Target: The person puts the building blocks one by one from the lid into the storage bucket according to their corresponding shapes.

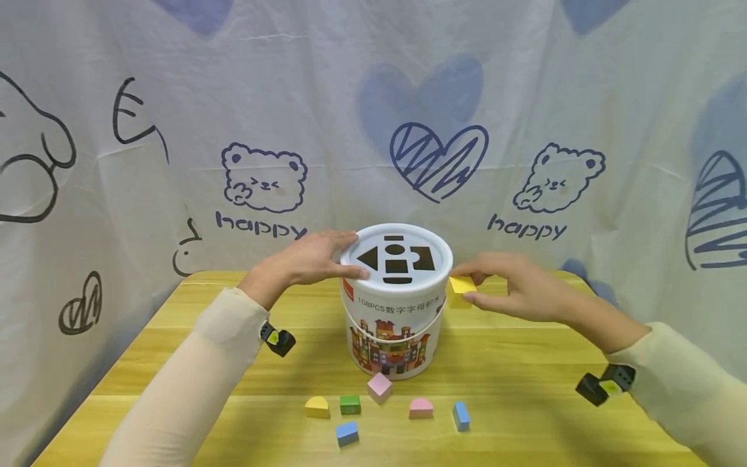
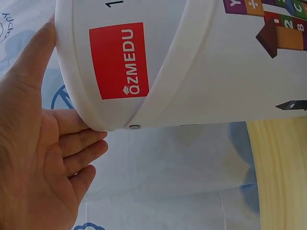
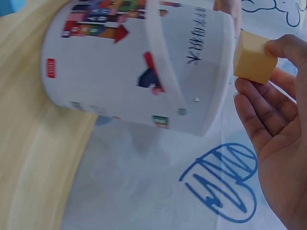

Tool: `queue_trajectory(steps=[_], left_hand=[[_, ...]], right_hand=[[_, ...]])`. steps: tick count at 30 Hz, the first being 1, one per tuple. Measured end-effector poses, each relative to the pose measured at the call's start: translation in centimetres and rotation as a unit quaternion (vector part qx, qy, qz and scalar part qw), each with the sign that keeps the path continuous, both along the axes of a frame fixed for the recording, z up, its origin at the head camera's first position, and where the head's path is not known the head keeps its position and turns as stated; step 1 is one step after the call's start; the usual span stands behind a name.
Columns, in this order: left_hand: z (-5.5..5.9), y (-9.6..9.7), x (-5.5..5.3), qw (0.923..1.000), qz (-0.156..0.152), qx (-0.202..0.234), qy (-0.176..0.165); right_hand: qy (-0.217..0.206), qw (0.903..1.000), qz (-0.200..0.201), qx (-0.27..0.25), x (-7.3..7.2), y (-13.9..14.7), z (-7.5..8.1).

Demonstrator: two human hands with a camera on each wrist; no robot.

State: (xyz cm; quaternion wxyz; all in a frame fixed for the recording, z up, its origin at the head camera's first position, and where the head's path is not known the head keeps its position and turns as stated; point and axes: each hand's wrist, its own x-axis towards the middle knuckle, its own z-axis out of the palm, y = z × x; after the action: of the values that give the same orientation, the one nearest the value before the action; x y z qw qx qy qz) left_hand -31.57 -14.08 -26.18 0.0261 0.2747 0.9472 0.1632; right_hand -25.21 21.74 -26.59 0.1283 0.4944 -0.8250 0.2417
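Observation:
A white bucket (image 1: 393, 331) stands upright on the table, its white lid (image 1: 432, 279) cut with several shaped holes. My left hand (image 1: 309, 259) rests on the lid's left rim. The thumb lies along the edge; in the left wrist view the other fingers are fairly straight against the bucket's side. With thumb and fingers, my right hand (image 1: 519, 285) pinches a yellow cube-like block (image 1: 463, 285) beside the lid's right edge, at about rim height. In the right wrist view the block's yellow faces (image 3: 254, 57) show in front of the rim.
Before the bucket lie a yellow half-round block (image 1: 317, 408), a green block (image 1: 350, 405), a pink block (image 1: 380, 388), a pink half-round block (image 1: 421, 408) and two blue blocks (image 1: 347, 434). A patterned curtain (image 1: 350, 130) hangs behind the wooden table (image 1: 513, 389). The bucket's handle (image 1: 403, 338) hangs down.

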Motion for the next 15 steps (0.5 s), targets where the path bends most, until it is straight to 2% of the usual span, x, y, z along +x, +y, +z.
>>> queue_trajectory(steps=[3, 5, 10, 15], left_hand=[[0.0, 0.0, 0.0, 1.0, 0.001, -0.002, -0.001], [0.0, 0.0, 0.0, 1.0, 0.001, -0.005, -0.002], [0.1, 0.0, -0.2, 0.9999, -0.005, -0.013, -0.001], [0.2, -0.1, -0.5, 0.9994, -0.017, -0.027, 0.01]], right_hand=[[0.007, 0.9999, -0.003, -0.009, -0.8, -0.9, 1.2], [0.002, 0.9998, -0.02, -0.007, -1.2, -1.5, 1.9], [-0.027, 0.9983, -0.051, 0.001, -2.1, -3.1, 3.5], [-0.048, 0.9965, -0.068, 0.009, -3.1, -4.5, 4.3]])
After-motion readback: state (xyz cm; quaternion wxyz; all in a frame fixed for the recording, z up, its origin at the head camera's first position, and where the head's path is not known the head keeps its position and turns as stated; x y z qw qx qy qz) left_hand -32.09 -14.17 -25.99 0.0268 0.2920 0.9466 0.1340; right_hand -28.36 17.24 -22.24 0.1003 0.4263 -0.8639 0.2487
